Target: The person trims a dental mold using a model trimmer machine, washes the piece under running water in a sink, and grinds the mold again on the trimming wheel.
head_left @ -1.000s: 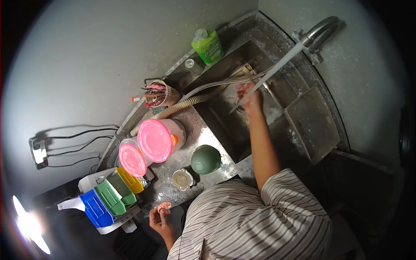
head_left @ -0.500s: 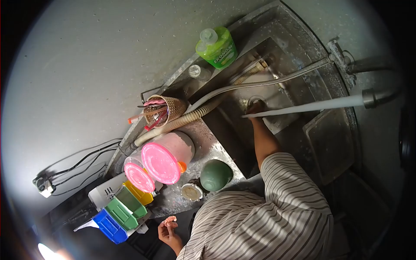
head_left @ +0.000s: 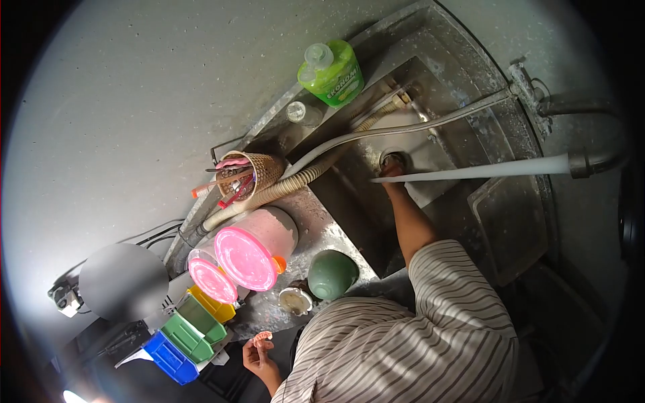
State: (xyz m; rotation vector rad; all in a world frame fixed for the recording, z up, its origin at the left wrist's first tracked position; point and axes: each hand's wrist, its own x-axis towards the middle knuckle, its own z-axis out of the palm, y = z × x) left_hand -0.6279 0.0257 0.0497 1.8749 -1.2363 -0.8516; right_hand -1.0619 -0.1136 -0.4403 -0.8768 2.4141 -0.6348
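Denture (head_left: 263,338) pinched in left hand (head_left: 259,359) near grey-walled metal counter (head_left: 317,218); right hand (head_left: 393,166), grip unclear.

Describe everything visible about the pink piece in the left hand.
The pink piece is small, curved and ridged, with whitish parts along its edge; it looks like moulded plastic, possibly a dental plate. It is pinched in the fingertips of the left hand, held up just off the near edge of the counter. Nothing else visibly touches it. Finer detail is too small to tell.

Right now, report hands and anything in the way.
Left hand pinching small pink piece. Right hand down in sink, fingers unclear. Water stream crossing near wrist.
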